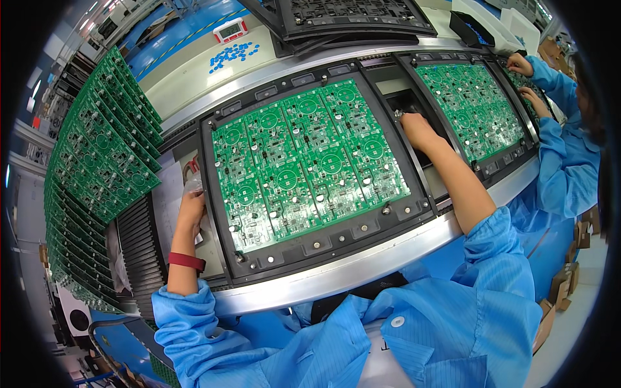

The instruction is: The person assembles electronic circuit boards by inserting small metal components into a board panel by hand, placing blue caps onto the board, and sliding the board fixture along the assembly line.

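Observation:
A large green circuit board panel [310, 161] lies in a black carrier frame [297, 249] in front of me. My left hand [192, 205] is at the frame's left edge, its fingers curled by a small translucent item [193, 183]; what it grips is not clear. My right hand [419, 131] is beyond the frame's right edge, over a dark bin [404, 102] set between two carriers. Its fingers are bent together near something small and shiny that I cannot make out. A second green board panel [469, 107] sits in another carrier to the right.
Many green boards [107, 149] stand upright in a black slotted rack [139, 249] at left. Small blue parts [233, 57] lie near a red-and-white timer [230, 30]. A metal rail [323, 262] runs along the near side. At right, a co-worker's hands [527, 84] are over another carrier.

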### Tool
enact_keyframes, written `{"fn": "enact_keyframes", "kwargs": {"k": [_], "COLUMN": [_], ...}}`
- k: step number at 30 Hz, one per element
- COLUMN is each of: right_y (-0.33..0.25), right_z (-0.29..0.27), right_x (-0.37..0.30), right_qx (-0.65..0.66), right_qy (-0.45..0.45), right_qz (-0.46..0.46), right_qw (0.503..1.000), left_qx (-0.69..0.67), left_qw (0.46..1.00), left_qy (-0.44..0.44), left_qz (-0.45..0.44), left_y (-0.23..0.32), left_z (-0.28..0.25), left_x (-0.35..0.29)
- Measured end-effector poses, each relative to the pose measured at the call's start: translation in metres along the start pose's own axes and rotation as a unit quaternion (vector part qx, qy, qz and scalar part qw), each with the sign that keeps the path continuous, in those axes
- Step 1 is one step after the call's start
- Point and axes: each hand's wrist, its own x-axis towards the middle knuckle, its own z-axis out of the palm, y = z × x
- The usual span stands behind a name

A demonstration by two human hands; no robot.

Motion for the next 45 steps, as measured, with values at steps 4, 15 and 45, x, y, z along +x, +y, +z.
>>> {"fn": "enact_keyframes", "kwargs": {"k": [4,15,45], "right_y": [-0.004,-0.006,-0.013], "right_z": [-0.006,-0.009,-0.017], "right_x": [-0.005,-0.004,-0.012], "right_qx": [0.012,-0.003,-0.002], "right_qy": [0.008,0.004,-0.018], "right_qz": [-0.005,-0.007,-0.042], "right_qw": [1.000,1.000,0.999], "left_qx": [-0.075,0.011,-0.081], "left_qw": [0.996,0.999,0.990], "left_qy": [-0.007,-0.032,-0.112], "left_qz": [-0.052,-0.037,-0.041], "left_y": [0.001,0.008,0.020], "left_z": [-0.001,0.004,-0.035], "left_x": [-0.002,-0.012,-0.021]}}
